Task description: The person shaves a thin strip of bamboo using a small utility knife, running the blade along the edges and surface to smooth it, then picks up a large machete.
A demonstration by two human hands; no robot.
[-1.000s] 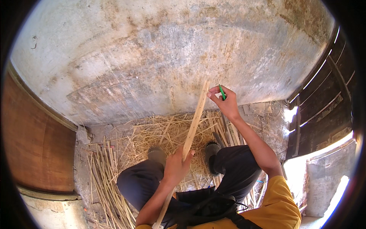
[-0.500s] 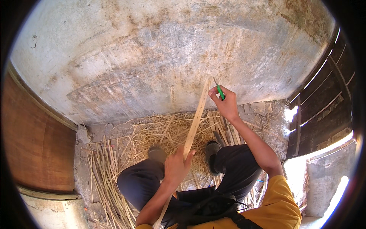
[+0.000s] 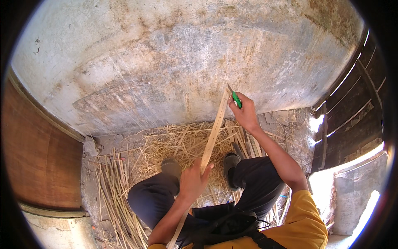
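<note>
A long, flat, pale strip that looks like split bamboo [image 3: 214, 135] slants up and away from my lap. My left hand [image 3: 193, 181] is closed round it between my knees, and its lower end runs back under my left forearm. At the far tip, my right hand [image 3: 244, 111] grips a green-handled knife [image 3: 236, 99]. The knife's short blade points up and leftward, close against the strip's tip; whether it touches, I cannot tell. The fingertips of my right hand are partly hidden behind the handle.
Thin shavings [image 3: 182, 139] pile up on the floor before my shoes. A bundle of narrow strips [image 3: 114, 186] lies at the left, with more strips [image 3: 248, 143] by my right foot. A stained wall [image 3: 186, 62] rises ahead, a brown wooden panel [image 3: 41, 153] stands left, and dark boards [image 3: 352, 112] stand right.
The knife has shifted slightly left, bringing its blade to the strip's tip. The strip's tip has moved a little to the right, while my left hand has barely moved.
</note>
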